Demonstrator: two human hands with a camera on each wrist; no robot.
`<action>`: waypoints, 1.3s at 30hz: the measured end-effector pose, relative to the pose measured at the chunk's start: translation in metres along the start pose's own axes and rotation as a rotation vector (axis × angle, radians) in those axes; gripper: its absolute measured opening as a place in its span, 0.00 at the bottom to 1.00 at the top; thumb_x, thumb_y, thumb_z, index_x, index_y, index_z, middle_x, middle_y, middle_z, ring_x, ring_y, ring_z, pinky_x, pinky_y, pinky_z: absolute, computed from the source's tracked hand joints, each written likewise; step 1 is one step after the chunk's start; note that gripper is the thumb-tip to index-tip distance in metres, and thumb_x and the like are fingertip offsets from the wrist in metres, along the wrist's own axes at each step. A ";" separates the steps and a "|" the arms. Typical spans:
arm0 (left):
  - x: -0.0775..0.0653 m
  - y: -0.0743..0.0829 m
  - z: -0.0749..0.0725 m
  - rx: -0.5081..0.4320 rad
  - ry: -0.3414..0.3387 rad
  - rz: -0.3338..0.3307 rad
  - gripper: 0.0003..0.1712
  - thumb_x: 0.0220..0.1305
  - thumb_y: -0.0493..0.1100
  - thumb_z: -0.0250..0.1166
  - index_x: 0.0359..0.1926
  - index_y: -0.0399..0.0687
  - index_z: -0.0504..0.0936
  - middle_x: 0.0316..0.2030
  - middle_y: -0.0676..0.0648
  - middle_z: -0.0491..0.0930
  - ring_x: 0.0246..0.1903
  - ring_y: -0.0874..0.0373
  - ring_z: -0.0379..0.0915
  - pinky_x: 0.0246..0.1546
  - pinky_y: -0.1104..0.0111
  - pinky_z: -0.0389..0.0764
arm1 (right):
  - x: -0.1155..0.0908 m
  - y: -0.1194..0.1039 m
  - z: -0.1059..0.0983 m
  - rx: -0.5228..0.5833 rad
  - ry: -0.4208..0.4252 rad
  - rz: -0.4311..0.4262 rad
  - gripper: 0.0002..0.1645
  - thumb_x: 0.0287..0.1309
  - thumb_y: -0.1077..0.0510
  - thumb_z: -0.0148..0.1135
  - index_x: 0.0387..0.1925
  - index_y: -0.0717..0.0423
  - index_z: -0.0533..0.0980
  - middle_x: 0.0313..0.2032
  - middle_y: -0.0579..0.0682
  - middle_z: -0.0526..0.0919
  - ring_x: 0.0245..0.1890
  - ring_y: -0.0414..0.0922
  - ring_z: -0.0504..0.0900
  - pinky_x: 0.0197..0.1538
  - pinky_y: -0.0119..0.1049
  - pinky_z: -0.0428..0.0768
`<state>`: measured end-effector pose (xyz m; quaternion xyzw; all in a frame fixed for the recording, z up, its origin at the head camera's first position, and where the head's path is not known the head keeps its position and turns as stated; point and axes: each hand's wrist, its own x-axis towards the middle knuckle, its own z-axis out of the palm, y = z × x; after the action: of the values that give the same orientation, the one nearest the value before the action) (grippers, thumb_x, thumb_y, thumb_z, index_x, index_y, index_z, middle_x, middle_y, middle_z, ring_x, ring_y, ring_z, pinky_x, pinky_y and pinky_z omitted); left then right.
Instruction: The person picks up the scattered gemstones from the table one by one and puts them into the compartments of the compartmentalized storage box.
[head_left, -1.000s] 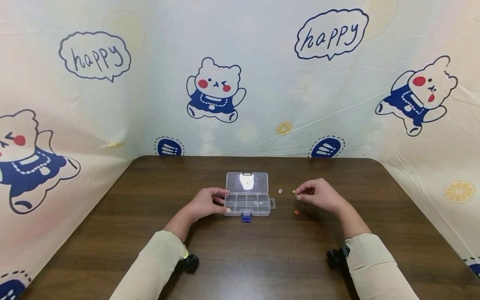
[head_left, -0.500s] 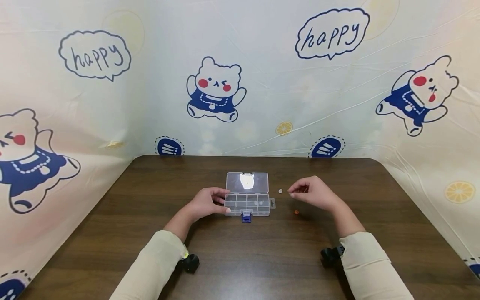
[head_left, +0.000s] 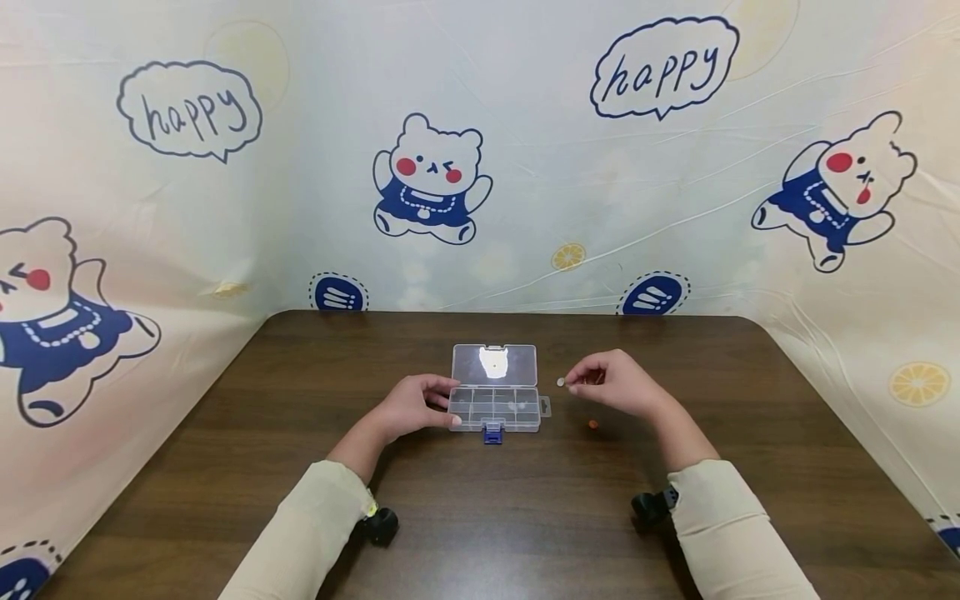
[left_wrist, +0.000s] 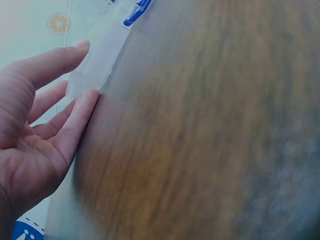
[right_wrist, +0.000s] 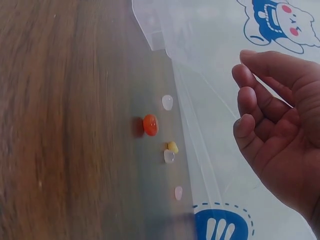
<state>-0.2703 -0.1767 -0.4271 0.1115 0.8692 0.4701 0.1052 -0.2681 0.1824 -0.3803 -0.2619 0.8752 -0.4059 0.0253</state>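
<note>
A clear plastic compartment box (head_left: 494, 419) with a blue latch lies on the table, its lid tipped back. My left hand (head_left: 408, 408) holds the box's left end, thumb at the front corner and fingers towards the back; in the left wrist view the left hand (left_wrist: 47, 107) spans that end. To the right of the box, my right hand (head_left: 615, 383) has its fingertips right at a small whitish pebble (head_left: 560, 382). Loosely bent fingers with nothing visible between them show on the right hand (right_wrist: 280, 115) in the right wrist view.
An orange pebble (head_left: 593, 424) lies in front of my right hand. The right wrist view also shows a yellow pebble (right_wrist: 173, 147), a clear pebble (right_wrist: 169, 156) and a pinkish pebble (right_wrist: 178, 193). A printed curtain (head_left: 525, 167) stands behind the brown table (head_left: 480, 508).
My right hand has moved left, from beside the yellow pebble to the whitish one near the box. The left hand and the box have stayed put.
</note>
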 end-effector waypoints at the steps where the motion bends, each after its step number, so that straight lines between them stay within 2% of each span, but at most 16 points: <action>1: 0.000 0.000 0.000 -0.001 0.000 0.000 0.36 0.43 0.44 0.82 0.57 0.50 0.81 0.44 0.50 0.80 0.42 0.55 0.76 0.42 0.66 0.80 | 0.001 -0.001 0.001 -0.002 -0.001 -0.005 0.06 0.56 0.63 0.70 0.37 0.61 0.85 0.32 0.45 0.86 0.29 0.45 0.77 0.34 0.34 0.78; 16: 0.000 -0.001 0.000 -0.006 0.000 0.001 0.36 0.43 0.44 0.82 0.57 0.50 0.81 0.45 0.50 0.80 0.42 0.55 0.76 0.42 0.66 0.80 | 0.009 -0.012 0.014 0.017 -0.031 0.011 0.06 0.56 0.62 0.70 0.36 0.59 0.85 0.31 0.44 0.85 0.29 0.45 0.76 0.34 0.37 0.79; 30: -0.001 0.000 0.000 -0.010 -0.002 0.003 0.36 0.43 0.44 0.82 0.57 0.50 0.81 0.44 0.50 0.81 0.42 0.55 0.76 0.42 0.66 0.80 | 0.016 -0.012 0.027 0.017 -0.048 0.012 0.05 0.54 0.62 0.72 0.34 0.56 0.85 0.29 0.44 0.84 0.28 0.45 0.75 0.32 0.36 0.77; 39: 0.000 0.000 0.000 -0.012 -0.001 0.005 0.36 0.43 0.44 0.82 0.57 0.49 0.81 0.44 0.50 0.81 0.42 0.55 0.76 0.43 0.66 0.81 | 0.019 -0.013 0.034 0.029 -0.057 0.029 0.05 0.54 0.62 0.72 0.34 0.58 0.85 0.29 0.44 0.83 0.28 0.45 0.74 0.32 0.36 0.77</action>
<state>-0.2700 -0.1767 -0.4274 0.1131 0.8660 0.4755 0.1052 -0.2700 0.1430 -0.3907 -0.2604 0.8719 -0.4103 0.0600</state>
